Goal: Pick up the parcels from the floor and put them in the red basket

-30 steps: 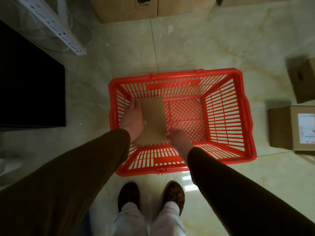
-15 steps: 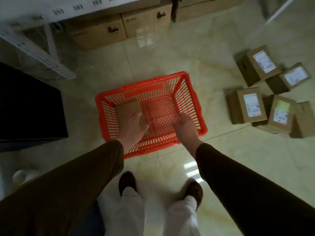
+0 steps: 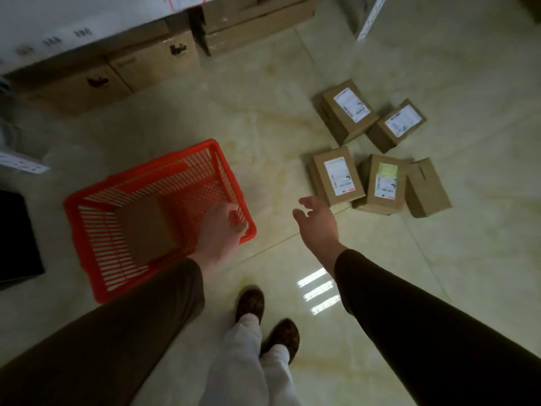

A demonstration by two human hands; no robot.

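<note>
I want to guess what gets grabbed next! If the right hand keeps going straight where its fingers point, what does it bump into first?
Probably the nearest parcel, the one with the white label. The right hand is open, its fingers aimed up-right at that box's near corner. Depth is hard to judge from above.

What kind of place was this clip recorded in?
Probably a parcel stockroom or small warehouse: labelled cardboard parcels lie on the tiled floor, large cartons sit under a numbered metal shelf, and a red basket holds one parcel.
</note>
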